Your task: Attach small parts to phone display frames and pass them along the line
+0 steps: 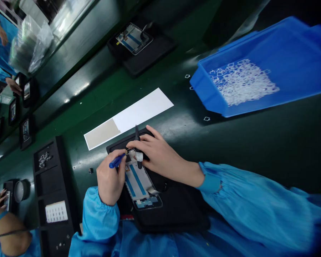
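- Left hand (111, 180) pinches a blue pen-like tool (117, 161) over a phone frame (139, 182).
- Right hand (156, 153) grips black tweezers (137, 142), fingers curled, just beyond.
- Blue parts bin (283, 46) sits far right.

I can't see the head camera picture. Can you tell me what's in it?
Two hands in blue sleeves work on an open phone frame on a black holder: the left hand holds a blue tool, the right hand black tweezers. A blue bin of small white parts sits nearby.
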Motion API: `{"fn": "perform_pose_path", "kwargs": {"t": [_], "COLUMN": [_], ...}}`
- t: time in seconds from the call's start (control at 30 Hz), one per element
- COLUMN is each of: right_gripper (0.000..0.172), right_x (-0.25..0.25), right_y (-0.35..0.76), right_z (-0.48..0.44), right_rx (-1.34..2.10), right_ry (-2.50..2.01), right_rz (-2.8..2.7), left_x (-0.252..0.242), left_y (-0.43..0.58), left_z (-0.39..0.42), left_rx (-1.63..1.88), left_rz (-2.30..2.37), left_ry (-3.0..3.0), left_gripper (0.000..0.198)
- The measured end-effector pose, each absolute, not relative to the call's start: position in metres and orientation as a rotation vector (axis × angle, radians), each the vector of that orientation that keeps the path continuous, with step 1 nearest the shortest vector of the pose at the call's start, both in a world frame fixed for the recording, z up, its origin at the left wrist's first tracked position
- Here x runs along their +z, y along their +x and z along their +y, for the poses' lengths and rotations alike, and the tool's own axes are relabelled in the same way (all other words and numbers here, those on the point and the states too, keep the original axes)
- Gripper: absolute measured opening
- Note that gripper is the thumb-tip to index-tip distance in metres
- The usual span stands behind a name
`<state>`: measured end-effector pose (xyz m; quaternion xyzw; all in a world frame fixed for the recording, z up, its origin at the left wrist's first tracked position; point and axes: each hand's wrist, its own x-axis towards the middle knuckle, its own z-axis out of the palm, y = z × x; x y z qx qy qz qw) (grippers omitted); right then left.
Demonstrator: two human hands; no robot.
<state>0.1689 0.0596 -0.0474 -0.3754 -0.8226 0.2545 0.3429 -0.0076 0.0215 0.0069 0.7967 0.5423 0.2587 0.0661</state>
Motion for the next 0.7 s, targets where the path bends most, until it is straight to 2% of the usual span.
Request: {"fn": "perform_pose_path", "kwargs": {"t": [0.5,0.6,0.7], "right_gripper": [0.046,0.046,0.045], "right_x": [-0.047,-0.047,-0.046], "right_y": [0.169,0.169,0.169], "right_z": [0.059,0.059,0.059], "right_rx": [0.651,0.644,0.632], "right_ry": [-0.995,-0.982,-0.978], "right_rz": [-2.174,-2.164,-2.162], "left_x": [0.006,0.000,-0.007], "left_y": [-0.009,-0.012,-0.015], "left_z": [0.023,0.023,0.022], "left_rx": [0.630,0.751,1.018], "left_rz": [1.545,1.571,1.646], "left_ry": [2.431,2.318,2.025], "left_gripper": [0.016,0.012,0.008]}}
